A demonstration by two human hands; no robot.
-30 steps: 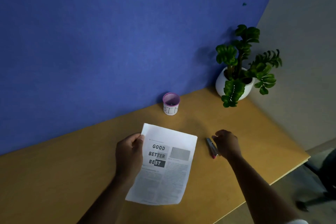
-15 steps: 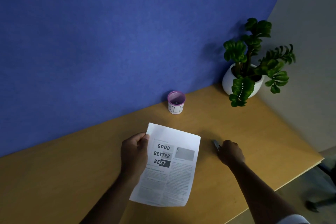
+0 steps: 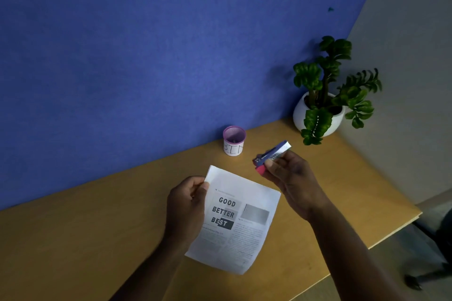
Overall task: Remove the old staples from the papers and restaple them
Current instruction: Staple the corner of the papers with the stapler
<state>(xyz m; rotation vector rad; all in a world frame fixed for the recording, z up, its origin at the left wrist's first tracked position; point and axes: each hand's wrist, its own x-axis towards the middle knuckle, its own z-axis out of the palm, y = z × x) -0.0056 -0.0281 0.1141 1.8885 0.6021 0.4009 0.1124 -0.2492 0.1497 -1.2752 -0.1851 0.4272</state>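
The printed papers [image 3: 234, 222], headed GOOD BETTER BEST, are held over the middle of the wooden worktop [image 3: 97, 239], tilted so their top left corner points toward the blue partition [image 3: 146, 56] along the worktop's back edge. The left hand [image 3: 187, 208] pinches them at that top left corner, fingers closed on the sheet edge with the thumb on top. Just beside the papers' upper right, the right hand [image 3: 291, 178] holds a small blue stapler [image 3: 272, 153] with a pink end lifted clear of the worktop, fingers wrapped tight around its lower part; whether its mouth is open I cannot tell. Behind it, near the back edge, stands a purple mesh cup [image 3: 234, 140] with a white label. In the worktop's back right corner sits a white pot with a leafy green plant [image 3: 325, 95].
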